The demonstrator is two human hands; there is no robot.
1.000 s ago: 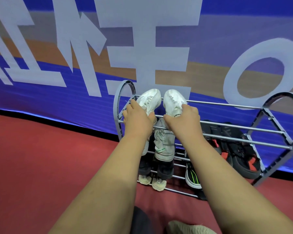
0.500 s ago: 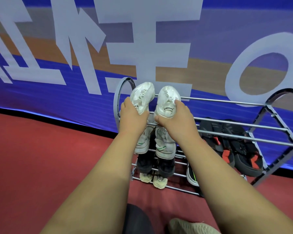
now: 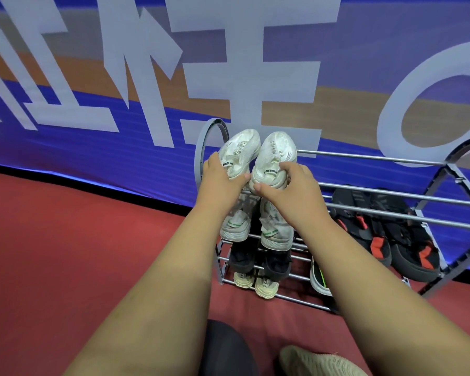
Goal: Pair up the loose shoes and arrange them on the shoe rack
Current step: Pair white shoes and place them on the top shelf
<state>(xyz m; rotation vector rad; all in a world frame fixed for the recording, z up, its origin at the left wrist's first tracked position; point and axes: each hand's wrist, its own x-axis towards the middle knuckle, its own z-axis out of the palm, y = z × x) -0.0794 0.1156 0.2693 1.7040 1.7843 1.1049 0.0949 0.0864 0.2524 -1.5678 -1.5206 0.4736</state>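
The shoe rack fills the frame from 12 to 3 o'clock against the banner, with black-and-red shoes at 3 o'clock on a lower tier. The white sneakers, a matched pair, now stand toes-up at the rack's top-left end, higher than half a second ago. The left hand and right hand each clasp one heel, so seating this pair seems unfinished.

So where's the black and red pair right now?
Head view, right side: the black and red pair sits on the shoe rack, below its top bars.
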